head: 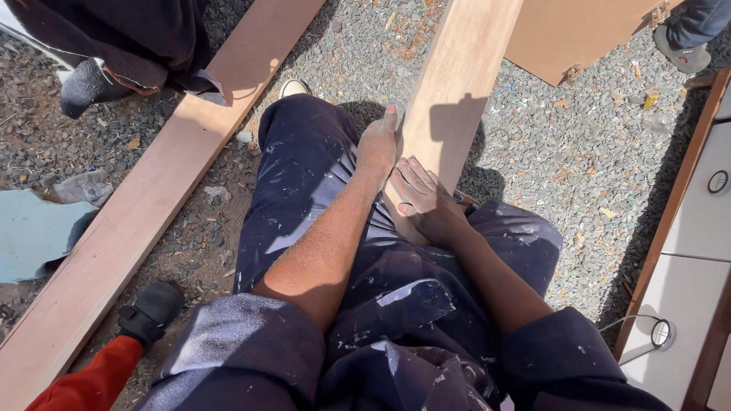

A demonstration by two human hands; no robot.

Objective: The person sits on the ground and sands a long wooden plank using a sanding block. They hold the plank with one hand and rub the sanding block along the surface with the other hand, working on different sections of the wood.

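A long pale wooden plank (466,56) runs from the top of the view down between my knees. My left hand (379,144) grips its left edge, thumb up along the side. My right hand (422,199) lies flat on the plank's near end, fingers spread on the top face. My legs in dark, paint-flecked trousers (316,175) straddle the plank's lower end, which hides under my hands and lap.
A second, reddish plank (139,213) lies diagonally on the gravel at left. Another person's red sleeve and black glove (146,314) rest beside it. A board with hinges (586,19) lies top right, a cabinet door (706,218) at right, and other people's feet at the top corners.
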